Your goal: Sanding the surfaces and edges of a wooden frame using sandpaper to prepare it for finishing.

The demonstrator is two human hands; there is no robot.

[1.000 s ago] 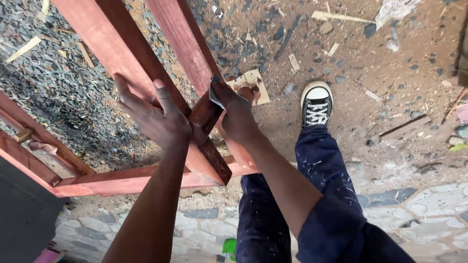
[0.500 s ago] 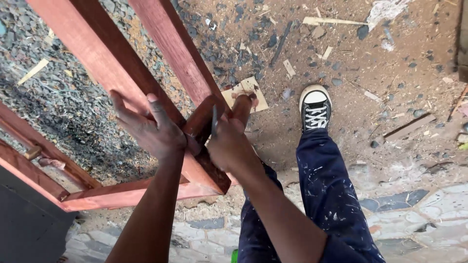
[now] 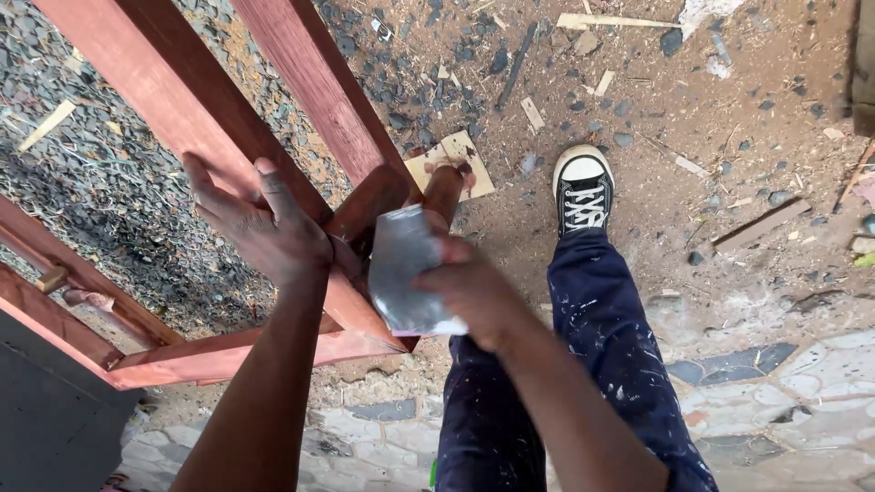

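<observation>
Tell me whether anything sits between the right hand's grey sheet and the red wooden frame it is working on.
Nothing visible does. The right hand holds the grey sheet directly over the red wooden frame near its corner; the left hand braces the frame beside it, not between them.

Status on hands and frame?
Left hand flat on red wooden frame. Right hand grips grey sandpaper sheet at the frame's corner. Nothing in the way.

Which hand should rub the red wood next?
Probably the right hand: it holds the grey sandpaper sheet against the red wooden frame. The left hand is pressed flat on the frame, steadying it.
</observation>
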